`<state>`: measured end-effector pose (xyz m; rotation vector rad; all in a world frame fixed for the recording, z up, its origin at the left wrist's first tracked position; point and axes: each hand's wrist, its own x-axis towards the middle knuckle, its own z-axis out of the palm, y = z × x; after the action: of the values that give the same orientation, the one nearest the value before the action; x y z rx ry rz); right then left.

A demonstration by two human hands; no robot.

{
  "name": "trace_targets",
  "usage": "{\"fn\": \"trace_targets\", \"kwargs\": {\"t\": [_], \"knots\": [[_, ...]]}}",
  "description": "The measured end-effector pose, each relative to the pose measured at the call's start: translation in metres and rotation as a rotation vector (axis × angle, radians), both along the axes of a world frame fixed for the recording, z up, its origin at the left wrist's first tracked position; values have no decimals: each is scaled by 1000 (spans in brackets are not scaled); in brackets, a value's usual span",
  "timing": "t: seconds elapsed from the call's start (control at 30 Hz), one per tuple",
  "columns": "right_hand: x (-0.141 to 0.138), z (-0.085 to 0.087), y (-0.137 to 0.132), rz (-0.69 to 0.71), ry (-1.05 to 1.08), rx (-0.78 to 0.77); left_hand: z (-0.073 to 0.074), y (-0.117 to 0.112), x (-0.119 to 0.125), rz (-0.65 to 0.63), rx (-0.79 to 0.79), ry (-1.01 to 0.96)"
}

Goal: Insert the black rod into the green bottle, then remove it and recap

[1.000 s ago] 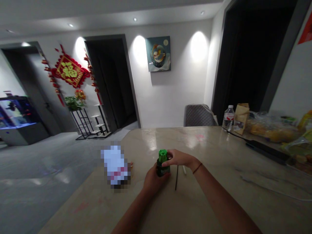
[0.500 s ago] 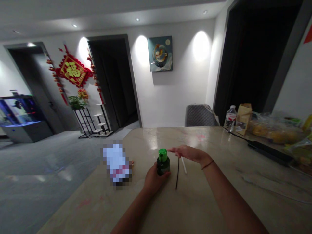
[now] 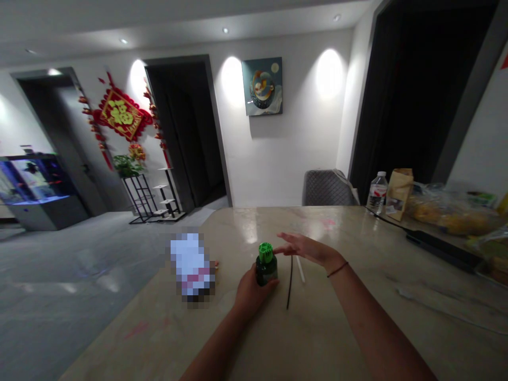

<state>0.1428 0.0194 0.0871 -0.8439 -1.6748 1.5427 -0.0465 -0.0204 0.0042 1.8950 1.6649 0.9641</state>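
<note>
My left hand [image 3: 252, 290] is wrapped around a dark green bottle [image 3: 266, 272] standing on the stone table top [image 3: 325, 333]. The bottle has a bright green ribbed cap [image 3: 266, 253]. My right hand [image 3: 305, 250] hovers to the right of the cap, fingers flat and extended, tips very close to it, holding nothing. Beneath that hand lie a thin black stick [image 3: 290, 283] and a thin white stick [image 3: 300, 270]. A pixelated, blurred white object [image 3: 192, 263] lies left of the bottle; its kind is hidden.
At the table's far right stand a plastic water bottle [image 3: 377, 193], a paper bag [image 3: 399, 194], plastic bags of food [image 3: 448, 211] and a long black object [image 3: 440, 251]. A grey chair [image 3: 327, 189] stands beyond the table. The table's left edge drops to the floor.
My right hand has come off the green cap and moved right, its fingers now flat and open. My left hand stays on the bottle. The view has shifted slightly.
</note>
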Motion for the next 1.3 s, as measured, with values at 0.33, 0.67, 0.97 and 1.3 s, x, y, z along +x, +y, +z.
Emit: {"fn": "trace_targets", "kwargs": {"t": [0.33,0.67,0.97,1.3], "knots": [[-21,-20,11,-41,-130,227,-8,1,-1,-14,56,0],[-35,-41,15,-149,-250,425,-12,4,-2,-13,152,27],[-31,-72,43,-768,-256,271,-24,9,-6,47,111,141],[-37,-83,36,-290,-497,257,-22,6,-4,66,119,235]]}}
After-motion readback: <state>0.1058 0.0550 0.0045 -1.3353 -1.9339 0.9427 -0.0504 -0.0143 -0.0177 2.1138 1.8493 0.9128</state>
